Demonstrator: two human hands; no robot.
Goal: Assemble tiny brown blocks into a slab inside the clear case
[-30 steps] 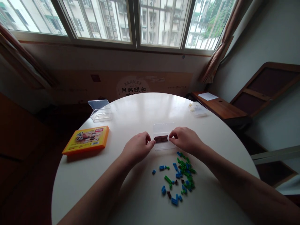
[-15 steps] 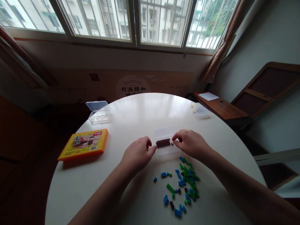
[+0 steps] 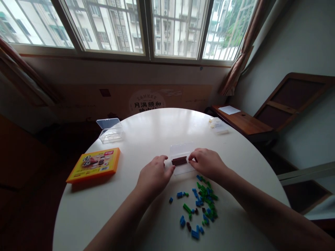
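A clear plastic box (image 3: 184, 169) with its lid raised stands on the white table in front of me. Inside it lies a row of dark brown building blocks (image 3: 179, 160), packed side by side. My left hand (image 3: 156, 174) is at the box's left edge, thumb and fingers apart, with the thumb tip close to the brown row. At the right side of the box my right hand (image 3: 208, 163) has its thumb and index finger pinched together; what is between them is hidden. Nearer to me, green and blue blocks (image 3: 206, 198) lie in a loose pile with a few brown ones.
On the left of the round white table (image 3: 125, 216) lies an orange and yellow game box (image 3: 94, 165). Behind it stands another open clear box (image 3: 111, 134). A clear case with pale pieces (image 3: 219, 126) is at the far right, near a wooden desk (image 3: 243, 122).
My right thumb and index finger have closed where a small brown block showed beside the row; that block is now out of sight. My left thumb and fingers remain apart. The view has shifted slightly.
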